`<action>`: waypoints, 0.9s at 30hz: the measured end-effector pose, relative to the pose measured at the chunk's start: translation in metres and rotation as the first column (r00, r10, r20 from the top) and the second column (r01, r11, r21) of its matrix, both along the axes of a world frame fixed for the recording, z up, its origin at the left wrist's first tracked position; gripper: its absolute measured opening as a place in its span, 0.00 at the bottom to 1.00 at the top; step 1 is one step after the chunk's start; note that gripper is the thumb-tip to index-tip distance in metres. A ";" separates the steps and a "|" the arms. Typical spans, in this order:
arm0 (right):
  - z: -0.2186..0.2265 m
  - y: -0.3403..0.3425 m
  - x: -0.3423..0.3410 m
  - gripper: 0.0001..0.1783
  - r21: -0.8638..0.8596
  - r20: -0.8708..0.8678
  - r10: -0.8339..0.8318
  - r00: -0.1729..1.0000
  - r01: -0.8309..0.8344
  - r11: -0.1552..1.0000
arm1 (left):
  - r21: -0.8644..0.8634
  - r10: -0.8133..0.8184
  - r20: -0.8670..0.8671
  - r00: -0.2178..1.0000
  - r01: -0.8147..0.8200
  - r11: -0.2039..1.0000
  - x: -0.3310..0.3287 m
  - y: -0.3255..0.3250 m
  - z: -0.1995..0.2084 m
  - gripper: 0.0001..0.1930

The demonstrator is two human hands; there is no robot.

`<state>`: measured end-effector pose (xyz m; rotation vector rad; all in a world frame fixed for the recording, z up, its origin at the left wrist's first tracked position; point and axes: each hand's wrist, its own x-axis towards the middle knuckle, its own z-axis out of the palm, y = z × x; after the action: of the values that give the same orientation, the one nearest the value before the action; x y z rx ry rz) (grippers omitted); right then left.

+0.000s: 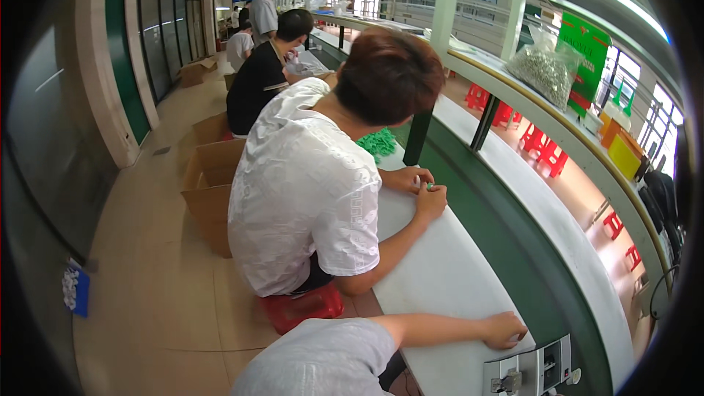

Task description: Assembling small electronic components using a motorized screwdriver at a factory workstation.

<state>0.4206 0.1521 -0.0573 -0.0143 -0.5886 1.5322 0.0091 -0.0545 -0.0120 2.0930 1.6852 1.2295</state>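
My left arm reaches from a grey sleeve across the white worktop (462,271). On its edge beside the green belt rests my left hand (504,331), palm down with its fingers curled in. Whatever may be under the fingers is hidden. Just nearer than that hand stands a small grey machine (526,370) with a metal fitting on its front, partly cut off by the picture's rim. My right hand is out of the picture.
On my left a co-worker in a white shirt (308,183) holds a small green piece; a green heap (377,144) lies beyond. The green conveyor belt (506,227) runs alongside. Cardboard boxes (213,198) and a red stool (304,308) stand on the floor. An overhead shelf carries a bag (544,72).
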 end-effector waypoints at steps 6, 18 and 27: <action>-0.005 0.005 -0.012 0.31 -0.141 0.198 -0.176 0.964 0.206 0.968 | -0.016 0.049 -0.126 0.991 -0.051 0.999 0.011 -0.003 0.006 0.08; 0.023 -0.029 -0.029 0.35 -0.061 0.129 -0.297 0.946 0.307 0.950 | -0.018 0.105 -0.173 0.979 -0.110 0.994 0.025 -0.015 0.006 0.11; -0.007 0.003 -0.015 0.39 -0.159 -0.161 -0.253 0.954 0.228 0.961 | 0.091 0.157 -0.137 0.978 -0.145 0.985 0.012 -0.011 -0.007 0.08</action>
<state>0.4051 0.1553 -0.0642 -0.0521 -0.3224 1.3170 0.0207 -0.0650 -0.0195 2.1832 1.9197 1.2348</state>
